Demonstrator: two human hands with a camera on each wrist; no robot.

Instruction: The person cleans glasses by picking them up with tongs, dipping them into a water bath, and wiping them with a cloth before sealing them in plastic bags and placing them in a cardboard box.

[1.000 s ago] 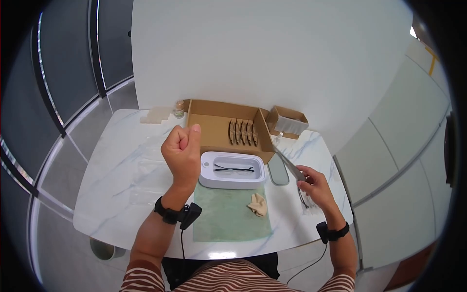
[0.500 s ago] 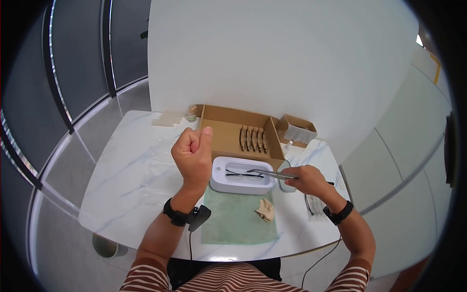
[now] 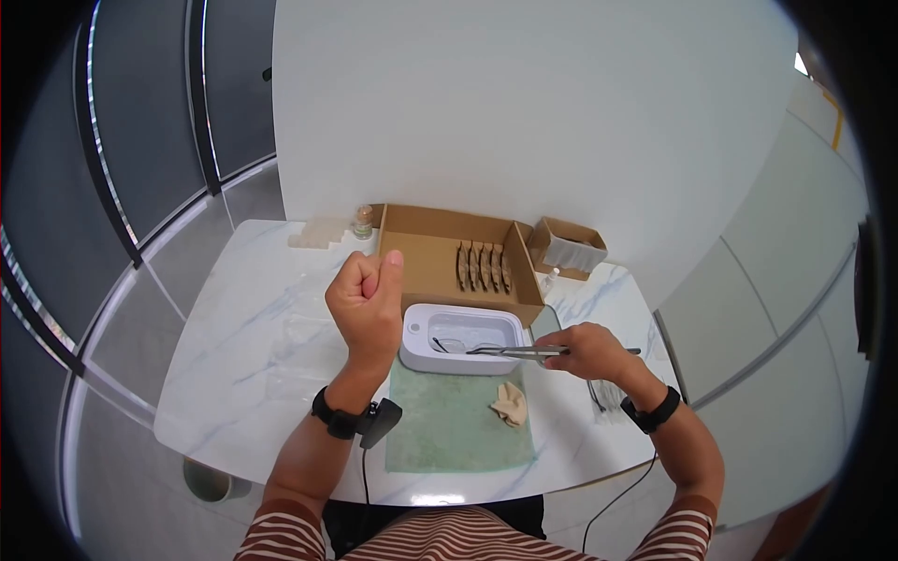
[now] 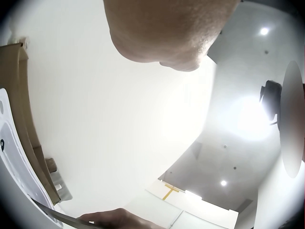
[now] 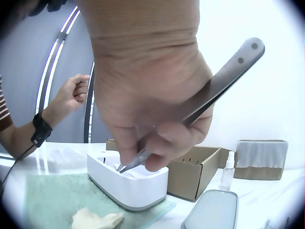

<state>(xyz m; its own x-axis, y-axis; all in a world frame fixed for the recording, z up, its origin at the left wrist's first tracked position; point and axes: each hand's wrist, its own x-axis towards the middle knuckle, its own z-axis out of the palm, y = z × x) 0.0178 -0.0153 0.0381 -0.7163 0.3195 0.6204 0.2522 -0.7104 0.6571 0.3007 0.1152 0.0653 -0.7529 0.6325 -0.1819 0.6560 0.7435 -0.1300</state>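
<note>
My right hand (image 3: 594,353) pinches long metal tweezers (image 5: 224,81) between thumb and fingers. Their tips reach down into the open basin of a white cleaning machine (image 3: 435,361), where they meet a pair of dark-framed glasses (image 3: 452,345). The glasses lie partly inside the basin, with the tweezers overlapping one end. Raised to the left of the machine, my left hand (image 3: 367,299) is curled into a fist with nothing visible in it.
A cardboard box (image 3: 412,245) with several dark glasses-like pieces stands behind the machine. A green cloth (image 3: 430,430) lies in front, bearing a crumpled beige cloth (image 3: 510,404). To the right are a grey tray (image 5: 214,210), a spray bottle (image 5: 228,174) and a small box (image 5: 259,172).
The tweezers have swung left from beside the machine into its basin. The glasses, earlier lying lengthwise across it, have shifted and turned at the tips. The left fist stays raised.
</note>
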